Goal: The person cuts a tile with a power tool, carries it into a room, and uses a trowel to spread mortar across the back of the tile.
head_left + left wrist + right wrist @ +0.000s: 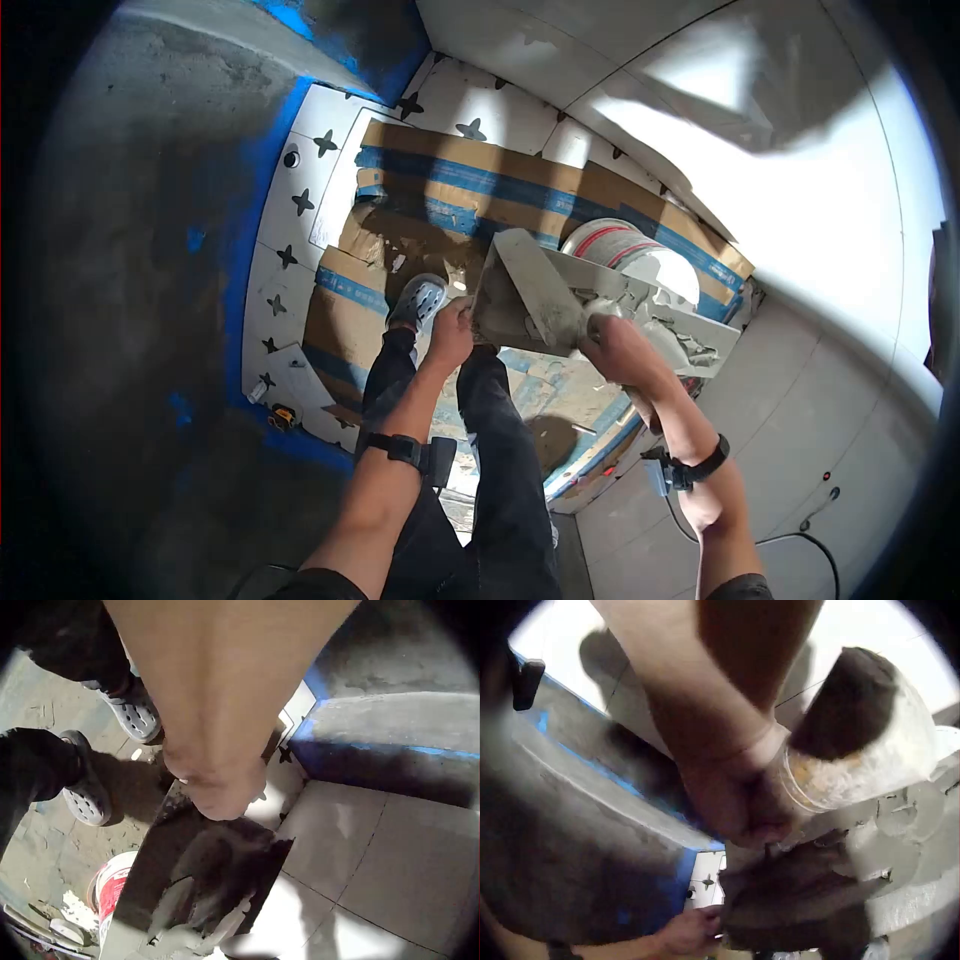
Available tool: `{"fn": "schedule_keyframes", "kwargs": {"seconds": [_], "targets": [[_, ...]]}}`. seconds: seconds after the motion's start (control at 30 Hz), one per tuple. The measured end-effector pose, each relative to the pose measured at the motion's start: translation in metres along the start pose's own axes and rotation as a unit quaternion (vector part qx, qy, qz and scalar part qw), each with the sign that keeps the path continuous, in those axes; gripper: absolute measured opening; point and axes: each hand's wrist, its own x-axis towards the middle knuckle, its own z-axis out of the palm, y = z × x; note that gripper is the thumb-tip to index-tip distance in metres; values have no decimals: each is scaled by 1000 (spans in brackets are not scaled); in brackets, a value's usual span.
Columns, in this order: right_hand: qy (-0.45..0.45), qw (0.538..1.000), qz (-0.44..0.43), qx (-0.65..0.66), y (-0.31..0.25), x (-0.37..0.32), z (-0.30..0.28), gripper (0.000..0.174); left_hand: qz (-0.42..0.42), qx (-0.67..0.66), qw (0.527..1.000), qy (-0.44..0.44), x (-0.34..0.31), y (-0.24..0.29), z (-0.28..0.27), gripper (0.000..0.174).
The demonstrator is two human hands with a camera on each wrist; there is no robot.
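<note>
My left hand [452, 332] grips the near-left end of a flat rectangular board [710, 335], which is smeared with grey mortar [690, 350]. Across the board's left part lies the flat grey blade of a trowel [532, 285]. My right hand [615, 350] curls round the trowel's handle, which the fingers mostly hide. Seen from the left wrist, the left fingers hold the board's edge [283, 859], and thick mortar streaks [180, 907] cover its far part. In the right wrist view the right hand [735, 795] is close over the mortar-coated board.
A white bucket [665, 265] with a red band stands just behind the board. Cardboard [470, 165] with blue tape covers the floor around my shoes [420, 298]. White tiled walls [790, 380] rise at the right. A small yellow-black tool [284, 416] lies at the left.
</note>
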Motion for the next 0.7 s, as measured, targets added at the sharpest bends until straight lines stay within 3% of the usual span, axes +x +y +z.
{"fn": "schedule_keyframes", "kwargs": {"seconds": [0.13,0.17,0.23,0.3,0.33,0.43,0.53,0.6,0.67,0.7], "targets": [[98,987,78,-99,11,85,21,27,-3,-22,1000,-7,-4,4,-3,27],[96,987,79,-99,7,89,21,27,-4,-25,1000,-6,-2,3,-3,29],[206,969,117,-70,-2,91,22,26,-23,-9,1000,-6,1,4,-4,28],[235,969,61,-41,-11,68,45,25,-2,-26,1000,4,5,-7,2,24],[218,968,78,-97,-11,56,69,23,12,31,999,2,8,1,-2,24],[163,970,146,-102,-48,5,84,12,23,15,1000,-4,16,1,0,27],[224,942,219,-120,12,-3,95,11,35,17,999,-8,12,13,-5,26],[239,922,281,-116,49,-7,72,12,-12,22,999,-27,11,6,-4,26],[249,903,338,-92,92,-18,53,16,-3,62,998,-21,8,15,-6,27],[270,905,326,-40,104,-31,44,20,-6,69,997,-16,8,17,-5,27]]}}
